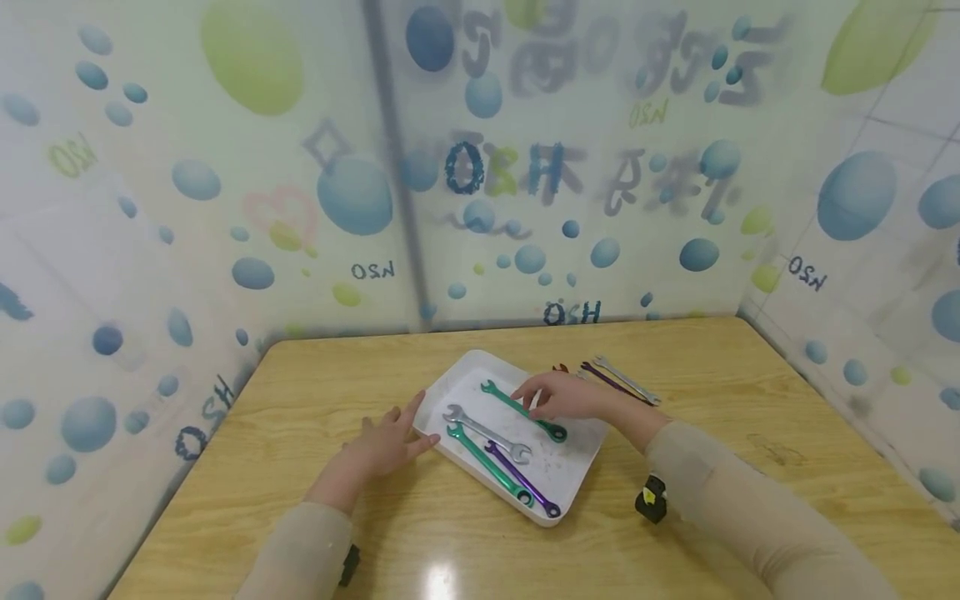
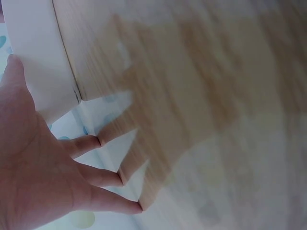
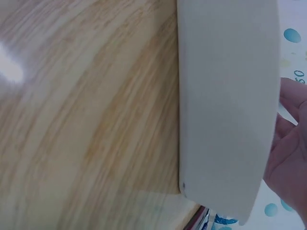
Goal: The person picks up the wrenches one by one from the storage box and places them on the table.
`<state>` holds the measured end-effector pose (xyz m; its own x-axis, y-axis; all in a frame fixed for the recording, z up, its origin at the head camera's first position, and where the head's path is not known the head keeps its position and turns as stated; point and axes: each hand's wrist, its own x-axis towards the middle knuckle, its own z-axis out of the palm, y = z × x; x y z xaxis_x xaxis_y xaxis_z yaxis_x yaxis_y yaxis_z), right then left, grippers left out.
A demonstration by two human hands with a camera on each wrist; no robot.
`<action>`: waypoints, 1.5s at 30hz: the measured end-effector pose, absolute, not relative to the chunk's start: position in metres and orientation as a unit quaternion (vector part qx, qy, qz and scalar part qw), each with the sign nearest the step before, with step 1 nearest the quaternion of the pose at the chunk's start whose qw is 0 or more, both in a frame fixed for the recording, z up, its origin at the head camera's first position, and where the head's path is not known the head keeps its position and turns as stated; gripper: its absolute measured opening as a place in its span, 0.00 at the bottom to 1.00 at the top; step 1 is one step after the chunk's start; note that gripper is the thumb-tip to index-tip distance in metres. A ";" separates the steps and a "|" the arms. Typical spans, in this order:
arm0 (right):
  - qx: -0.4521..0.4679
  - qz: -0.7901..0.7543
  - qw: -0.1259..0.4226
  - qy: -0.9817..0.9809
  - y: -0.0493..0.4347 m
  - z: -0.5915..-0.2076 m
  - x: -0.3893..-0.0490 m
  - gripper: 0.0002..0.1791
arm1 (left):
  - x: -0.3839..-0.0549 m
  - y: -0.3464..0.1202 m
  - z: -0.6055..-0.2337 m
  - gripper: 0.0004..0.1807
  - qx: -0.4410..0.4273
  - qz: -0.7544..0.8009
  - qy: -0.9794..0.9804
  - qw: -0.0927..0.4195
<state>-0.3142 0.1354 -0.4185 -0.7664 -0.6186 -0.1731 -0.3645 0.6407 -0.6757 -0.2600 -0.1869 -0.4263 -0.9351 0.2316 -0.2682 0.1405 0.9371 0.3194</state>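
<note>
A white tray (image 1: pixel 577 487) sits mid-table with several wrenches in it. The fingers of my right hand (image 1: pixel 573 396) are bent down over a green combination wrench (image 1: pixel 506 402), pinching its shaft inside the tray. Left of it lie a silver open-end wrench (image 1: pixel 483 429), a second green wrench (image 1: pixel 483 460) and a purple wrench (image 1: pixel 521 477), side by side at a slant. My left hand (image 1: pixel 382 442) is at the tray's left corner, fingers spread. In the left wrist view its thumb (image 2: pixel 14 72) lies along the tray wall, and the other fingertips reach the tabletop.
Behind my right hand, a purple wrench (image 1: pixel 611 379) and a silver wrench (image 1: pixel 628 381) lie on the wooden table (image 1: pixel 337 375), beside a partly hidden red one (image 1: pixel 560 367). Bubble-patterned walls (image 1: pixel 480 250) rise at the table's back and sides.
</note>
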 end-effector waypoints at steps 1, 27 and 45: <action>-0.277 -0.316 0.197 0.886 0.134 -0.420 -0.315 0.20 | -0.260 -0.187 -0.427 0.48 0.097 0.150 0.972 0.152; -0.225 -0.235 0.185 0.927 0.117 -0.428 -0.315 0.26 | -0.260 -0.188 -0.426 0.48 0.092 0.149 0.972 0.154; -0.242 -0.216 0.221 0.920 0.121 -0.428 -0.310 0.31 | -0.260 -0.187 -0.427 0.48 0.091 0.146 0.973 0.157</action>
